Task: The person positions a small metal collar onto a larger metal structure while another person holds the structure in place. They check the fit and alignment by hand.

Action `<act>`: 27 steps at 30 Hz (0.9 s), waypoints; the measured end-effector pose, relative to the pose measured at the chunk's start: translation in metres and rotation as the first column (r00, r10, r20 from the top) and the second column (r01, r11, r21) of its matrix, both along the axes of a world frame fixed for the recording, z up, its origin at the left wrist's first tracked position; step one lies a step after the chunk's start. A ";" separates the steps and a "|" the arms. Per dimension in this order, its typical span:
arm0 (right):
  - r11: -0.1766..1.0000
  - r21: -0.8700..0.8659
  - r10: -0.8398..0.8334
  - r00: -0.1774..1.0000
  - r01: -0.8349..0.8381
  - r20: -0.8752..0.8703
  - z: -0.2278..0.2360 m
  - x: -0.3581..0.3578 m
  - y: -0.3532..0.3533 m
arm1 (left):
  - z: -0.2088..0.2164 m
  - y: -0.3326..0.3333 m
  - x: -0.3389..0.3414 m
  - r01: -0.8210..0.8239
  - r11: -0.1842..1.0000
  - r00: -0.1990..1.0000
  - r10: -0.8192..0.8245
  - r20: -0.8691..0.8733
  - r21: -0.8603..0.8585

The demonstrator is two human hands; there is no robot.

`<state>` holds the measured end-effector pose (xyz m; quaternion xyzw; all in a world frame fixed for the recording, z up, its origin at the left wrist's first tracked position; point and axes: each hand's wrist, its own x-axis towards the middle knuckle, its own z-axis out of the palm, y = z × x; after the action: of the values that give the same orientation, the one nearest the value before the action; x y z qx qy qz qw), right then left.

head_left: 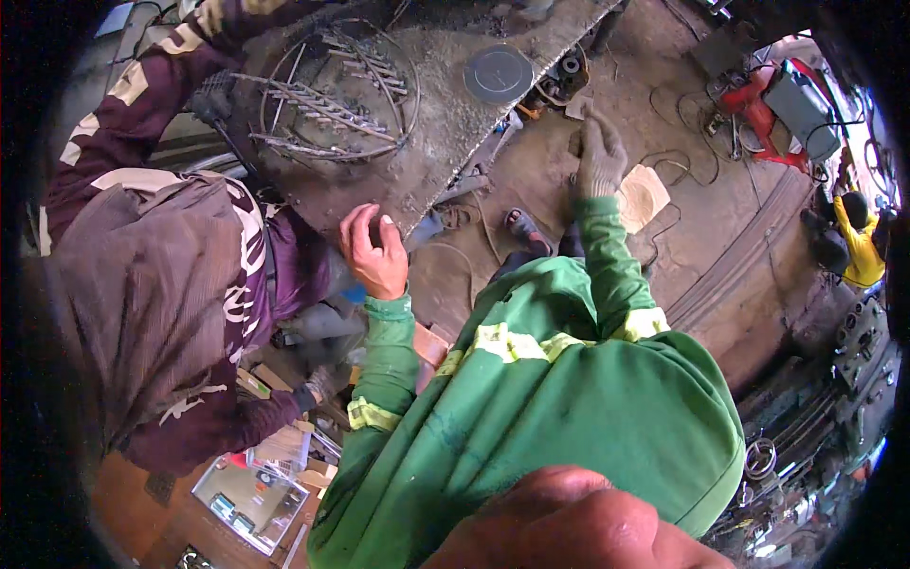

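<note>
My left hand (374, 254) is bare and lies at the near corner of a dirty metal worktable (379, 194). Its fingers curl loosely, the thumb stands apart, and it holds nothing I can see. On the tabletop sits a round frame of thin metal rods (332, 90), with short bars set in rows across it. A dark round disc (499, 74) lies farther right near the table's edge. My right hand (599, 156), in a grey work glove, hangs beyond that edge over the floor. Its fingers stretch forward, with nothing visible in them.
A co-worker (161, 303) in maroon, head covered by a brown cloth, bends close on my left. A container of parts (564, 76) stands beside the table. Cables and a light flat piece (643, 199) lie on the floor. A grey-and-red machine (804, 109) and a person in yellow (858, 237) are at right.
</note>
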<state>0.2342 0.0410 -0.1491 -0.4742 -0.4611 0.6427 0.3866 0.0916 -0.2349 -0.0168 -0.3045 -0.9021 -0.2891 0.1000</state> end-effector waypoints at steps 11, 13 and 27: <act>0.957 -0.147 0.287 0.879 -0.249 0.382 -0.123 0.114 -0.097 | 0.010 0.000 0.005 -0.026 0.997 0.999 0.029 0.045 -0.071; 0.946 -0.279 0.252 0.913 -0.164 0.320 -0.137 0.127 -0.108 | 0.015 0.006 0.006 -0.022 0.996 0.999 0.025 0.040 -0.083; 0.903 -0.226 0.423 0.846 -0.364 0.326 -0.154 0.111 -0.053 | 0.063 0.099 -0.015 0.217 0.974 0.967 -0.223 0.121 0.060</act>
<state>0.3453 -0.0123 -0.3036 -0.5097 -0.5611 0.6420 0.1149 0.0762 -0.1357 0.0463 -0.3811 -0.8603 -0.3382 0.0169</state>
